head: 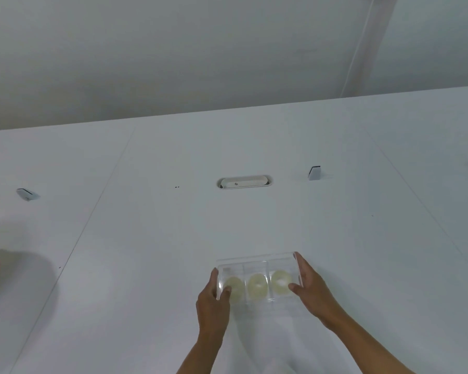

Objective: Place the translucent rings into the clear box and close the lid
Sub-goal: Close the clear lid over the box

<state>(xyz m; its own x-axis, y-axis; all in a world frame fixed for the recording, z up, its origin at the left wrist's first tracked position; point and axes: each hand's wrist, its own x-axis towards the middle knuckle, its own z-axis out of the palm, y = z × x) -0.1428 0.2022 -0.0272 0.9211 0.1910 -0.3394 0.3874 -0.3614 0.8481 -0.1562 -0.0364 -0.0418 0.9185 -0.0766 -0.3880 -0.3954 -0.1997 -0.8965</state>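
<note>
Your white table [152,238] is nearly bare, with the clear box [257,279] sitting near its front edge, three translucent rings [256,286] already lying one per compartment. Your left hand [212,300] and right hand [312,292] each clasp an end, fingers curled over the walls, likely steadying it while the lid seats.

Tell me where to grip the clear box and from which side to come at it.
Grip the clear box by its two short end walls, coming in from left and right as the left hand and right hand do now. It is long and low, and its three rings fill the middle.
</note>
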